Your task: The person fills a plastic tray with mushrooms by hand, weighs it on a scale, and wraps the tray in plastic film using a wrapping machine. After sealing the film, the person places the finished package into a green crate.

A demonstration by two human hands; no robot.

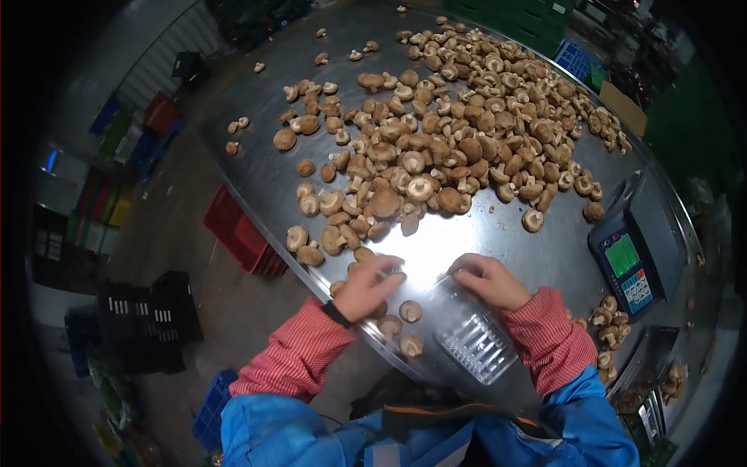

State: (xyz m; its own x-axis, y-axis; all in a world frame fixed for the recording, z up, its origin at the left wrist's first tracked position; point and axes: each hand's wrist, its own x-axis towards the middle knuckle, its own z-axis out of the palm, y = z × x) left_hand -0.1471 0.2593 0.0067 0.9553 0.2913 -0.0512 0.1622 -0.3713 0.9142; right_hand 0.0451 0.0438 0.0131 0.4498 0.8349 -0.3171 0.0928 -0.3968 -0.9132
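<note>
My left hand [369, 289] is at the front of the metal table, its fingers curved and a gap showing between them and the thumb. Nothing can be seen in it. Loose shiitake mushrooms [411, 311] lie just below and beside that hand. Opposite, my right hand [495, 282] has its fingers bent over the far end of a clear plastic tray [476, 350]. The tray is see-through and partly blurred, so its exact edge under the fingers is hard to make out. Beyond both hands spreads a large heap of brown shiitake mushrooms [467, 148].
A scale [630, 257] with a lit green display stands on the right of the metal table [257, 140]. More mushrooms [611, 323] lie below it. A red crate [241, 233] is beside the table's left edge, and black crates [152, 319] stand on the floor.
</note>
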